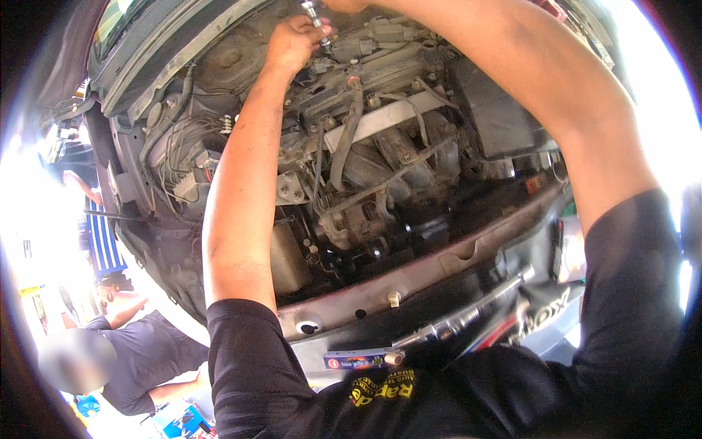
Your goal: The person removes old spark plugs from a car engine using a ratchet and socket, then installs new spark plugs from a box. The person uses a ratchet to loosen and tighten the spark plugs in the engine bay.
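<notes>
Near the top edge, my left hand (pixel 291 42) has its fingers wrapped around a chrome socket extension (pixel 317 20). The tool's lower end points down at the far part of the engine (pixel 395 139), close to a connector and some wiring. Only a sliver of my right hand (pixel 346 4) shows, just right of the tool's upper end. The picture's edge cuts off its fingers, so I cannot tell what they do. Both my arms reach over the engine bay.
On the front edge lie a small blue spark plug box (pixel 358 358) and a long chrome ratchet tool (pixel 468 318). A black cover (pixel 504 117) sits right of the engine. Wiring and hoses (pixel 172 146) run along the left. Another person (pixel 139 358) is at the lower left.
</notes>
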Demonstrator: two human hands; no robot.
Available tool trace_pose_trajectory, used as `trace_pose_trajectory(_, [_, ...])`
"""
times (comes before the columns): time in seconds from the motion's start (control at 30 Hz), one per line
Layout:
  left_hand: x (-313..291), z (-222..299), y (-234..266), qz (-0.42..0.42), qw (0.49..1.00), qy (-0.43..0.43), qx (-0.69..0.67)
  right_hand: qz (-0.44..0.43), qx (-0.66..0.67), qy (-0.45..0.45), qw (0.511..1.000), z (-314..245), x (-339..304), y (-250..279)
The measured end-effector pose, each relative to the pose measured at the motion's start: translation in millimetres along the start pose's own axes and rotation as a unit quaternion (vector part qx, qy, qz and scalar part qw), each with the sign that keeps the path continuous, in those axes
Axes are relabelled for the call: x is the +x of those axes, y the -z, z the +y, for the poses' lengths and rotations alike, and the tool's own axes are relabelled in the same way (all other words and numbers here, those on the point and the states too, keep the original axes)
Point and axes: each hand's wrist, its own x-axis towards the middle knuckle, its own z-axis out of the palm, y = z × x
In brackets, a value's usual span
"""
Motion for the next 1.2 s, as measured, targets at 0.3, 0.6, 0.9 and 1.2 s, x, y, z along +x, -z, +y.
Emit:
trace_pose_trajectory(0.3, [3,-19,3,0.019,0.995,-0.005,0.093,-0.002,0.012,-0.007,1.0,0,-6,2])
trace_pose_trajectory(0.6, [-10,-5,2,0.01,0.998,-0.011,0.059,0.002,0.011,-0.01,1.0,3,-5,-1])
trace_pose_trajectory(0.9, [2,-22,1,-0.037,0.991,-0.031,0.121,0.057,-0.087,0.032,0.994,5,6,-6])
trace_pose_trajectory(1.2, [-9,-9,-1,-0.043,0.971,0.149,0.183,0.086,-0.011,0.099,0.991,-4,-134,26])
